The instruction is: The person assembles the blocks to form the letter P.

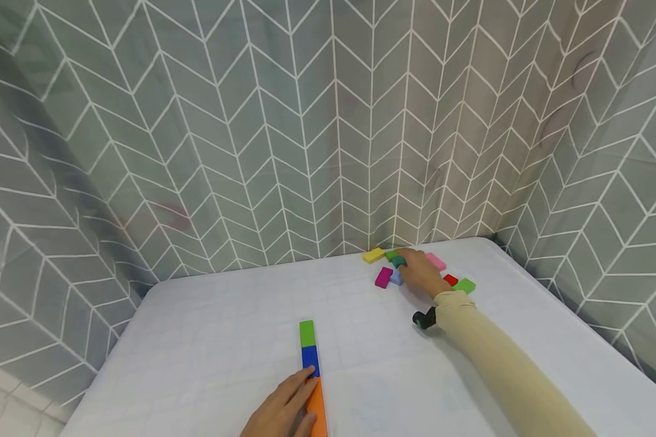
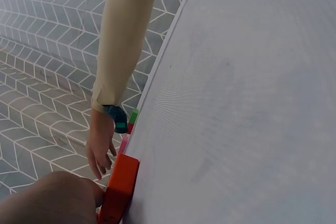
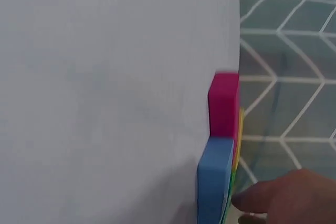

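In the head view a row of blocks lies on the table: a green block at the far end, a blue block, then an orange block. My left hand rests along the row's left side, fingertips touching the blue and orange blocks. The orange block stands large beside that hand in the left wrist view. My right hand reaches into loose blocks at the back right, fingertips at a dark teal block. In the right wrist view its fingers are beside a light blue block.
Around the right hand lie a yellow block, a magenta block, a pink block, a red block and a light green block. A patterned curtain hangs behind the white table.
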A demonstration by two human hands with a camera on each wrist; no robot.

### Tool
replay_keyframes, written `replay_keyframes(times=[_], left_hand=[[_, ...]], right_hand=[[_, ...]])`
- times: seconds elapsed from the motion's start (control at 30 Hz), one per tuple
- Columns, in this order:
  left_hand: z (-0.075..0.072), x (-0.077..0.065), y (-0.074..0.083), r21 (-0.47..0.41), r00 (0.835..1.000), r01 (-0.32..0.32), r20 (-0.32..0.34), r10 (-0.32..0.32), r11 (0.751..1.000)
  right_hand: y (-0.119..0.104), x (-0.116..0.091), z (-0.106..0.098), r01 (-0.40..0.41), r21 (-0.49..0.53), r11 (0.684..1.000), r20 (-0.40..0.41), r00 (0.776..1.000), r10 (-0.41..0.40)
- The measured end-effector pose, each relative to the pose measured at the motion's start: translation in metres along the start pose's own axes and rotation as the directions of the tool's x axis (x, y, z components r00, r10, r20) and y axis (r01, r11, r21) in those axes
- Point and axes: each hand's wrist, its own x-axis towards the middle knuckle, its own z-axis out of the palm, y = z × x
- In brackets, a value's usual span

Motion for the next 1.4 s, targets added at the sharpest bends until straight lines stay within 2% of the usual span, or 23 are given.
replay_keyframes(times=[0.13,0.27,0.4,0.57,0.73,0.87,0.93,1.07,1.2,1.3,1.4], left_hand=[[0.001,0.003,0.002,-0.016,1.000,-0.002,0.013,0.003,1.000],[-0.001,0.003,0.002,-0.010,1.000,-0.008,0.022,0.008,1.000],[-0.005,0.003,0.002,-0.003,0.999,0.006,0.038,-0.006,1.000],[-0.007,0.003,0.002,-0.017,0.996,0.035,0.078,-0.034,0.999],[-0.006,0.003,0.002,-0.018,0.997,0.029,0.074,-0.028,0.999],[-0.008,0.003,0.002,-0.004,0.996,0.030,0.084,-0.030,1.000],[-0.010,0.003,0.002,-0.003,0.994,0.035,0.107,-0.034,0.999],[-0.010,0.004,0.002,-0.011,0.990,0.051,0.134,-0.049,0.999],[-0.009,0.005,0.003,-0.034,0.984,0.087,0.158,-0.081,0.996],[-0.009,0.006,0.003,-0.058,0.969,0.118,0.225,-0.102,0.991],[-0.011,0.008,0.003,-0.072,0.954,0.137,0.279,-0.112,0.988]], right_hand=[[0.011,0.010,-0.005,0.014,-0.081,0.997,0.081,0.997,-0.008],[0.012,0.017,-0.002,-0.029,-0.103,0.994,0.121,0.992,0.041],[0.009,0.019,0.000,-0.063,-0.066,0.996,0.052,0.996,0.066],[0.013,0.014,-0.003,-0.131,-0.086,0.988,-0.031,0.991,0.128],[0.007,0.011,-0.009,-0.124,-0.042,0.991,-0.101,0.988,0.120],[-0.020,0.011,-0.010,-0.023,0.069,0.997,-0.122,0.992,0.031],[-0.039,0.010,-0.008,0.045,0.135,0.990,-0.125,0.992,-0.028],[-0.073,0.008,0.007,0.177,0.200,0.964,-0.124,0.980,-0.154],[-0.102,-0.001,0.027,0.284,0.227,0.932,-0.044,0.958,-0.282],[-0.120,-0.010,0.041,0.335,0.234,0.913,0.042,0.934,-0.354],[-0.136,-0.017,0.052,0.368,0.248,0.896,0.093,0.912,-0.400]])
